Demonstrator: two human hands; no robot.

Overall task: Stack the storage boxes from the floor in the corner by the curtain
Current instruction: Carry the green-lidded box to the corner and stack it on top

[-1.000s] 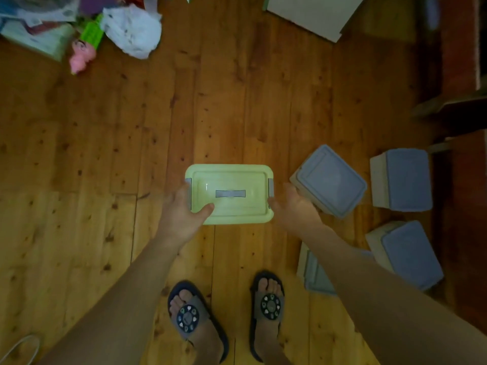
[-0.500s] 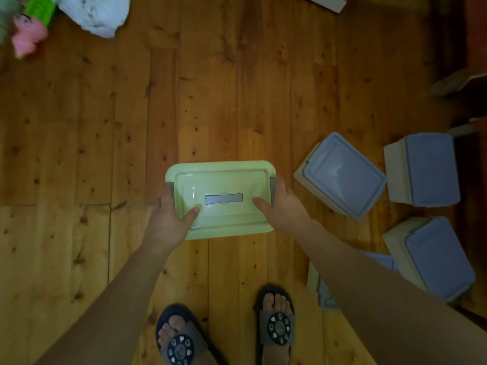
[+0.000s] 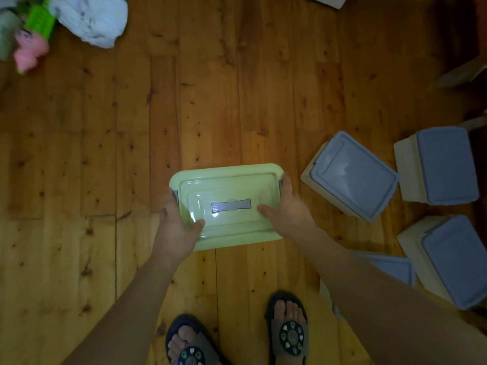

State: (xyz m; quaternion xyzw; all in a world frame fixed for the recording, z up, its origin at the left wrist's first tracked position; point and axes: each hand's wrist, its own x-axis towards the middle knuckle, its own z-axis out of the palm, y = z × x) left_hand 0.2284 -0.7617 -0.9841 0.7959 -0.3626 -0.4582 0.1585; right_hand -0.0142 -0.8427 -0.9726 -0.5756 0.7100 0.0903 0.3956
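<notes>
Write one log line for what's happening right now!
left hand: grips pale green lidded plastic box | right hand: grips box | grey-lidded boxes: on floor

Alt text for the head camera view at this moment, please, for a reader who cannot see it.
Seen from above, a left hand and a right hand grip the short ends of a lidded pale green storage box over a wooden floor. Four grey-lidded boxes sit to the right. Sandalled feet show below.

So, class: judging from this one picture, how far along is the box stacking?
Done: nothing visibly stacked; no curtain corner in view. In hand: the green box, gripped by left hand and right hand. Left: four grey-lidded boxes on the floor.
</notes>
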